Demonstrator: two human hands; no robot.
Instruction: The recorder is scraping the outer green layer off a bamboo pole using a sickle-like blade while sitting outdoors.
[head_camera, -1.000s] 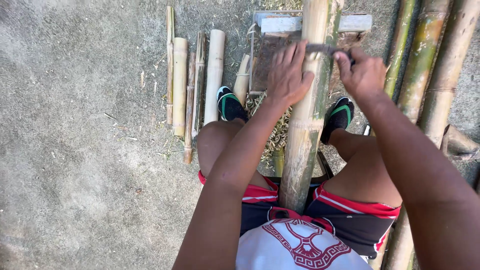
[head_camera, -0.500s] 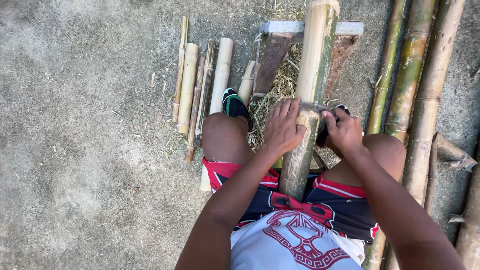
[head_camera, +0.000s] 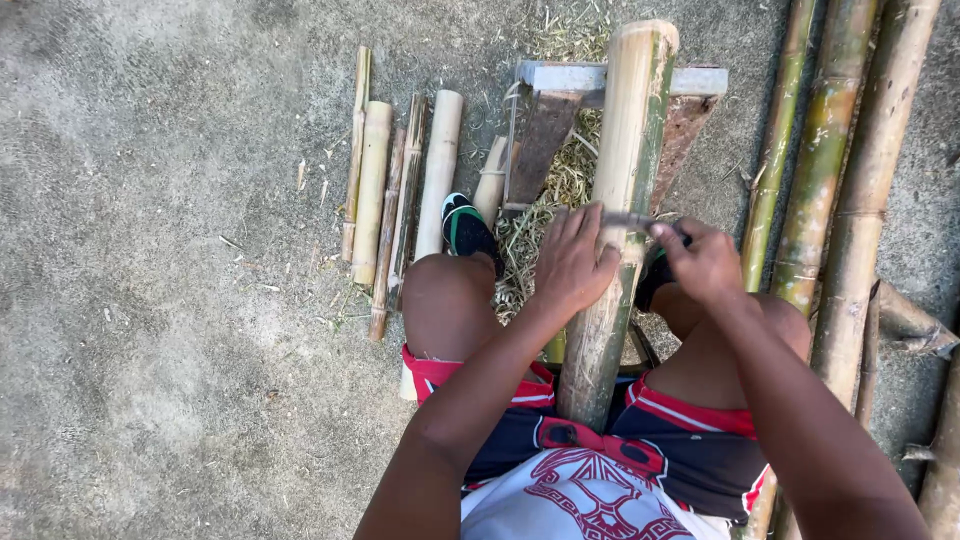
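A person sits on the ground with a thick bamboo pole (head_camera: 618, 220) lying lengthwise between the knees, its near end at the lap and its far end resting on a low metal-and-wood stand (head_camera: 560, 110). The left hand (head_camera: 572, 262) lies over the left side of the pole about midway along, fingers spread and pressed flat on the bamboo and on the left end of a narrow blade (head_camera: 628, 220) that crosses the pole (so this hand presses rather than clenches). The right hand (head_camera: 705, 262) is just right of the pole, fist clenched around the blade's handle end, with the metal running left from it across the bamboo.

Dry shavings (head_camera: 560, 190) are heaped under the stand and beside the pole. A foot in a dark sandal with a green strap (head_camera: 468, 232) sits just left of the shavings. Further left, a row of short cut bamboo pieces (head_camera: 400, 190) lies side by side on the concrete ground (head_camera: 170, 300), pointing far to near. On the right, several long greenish-yellow bamboo poles (head_camera: 825, 170) lie parallel to the worked one, well apart from the hands.
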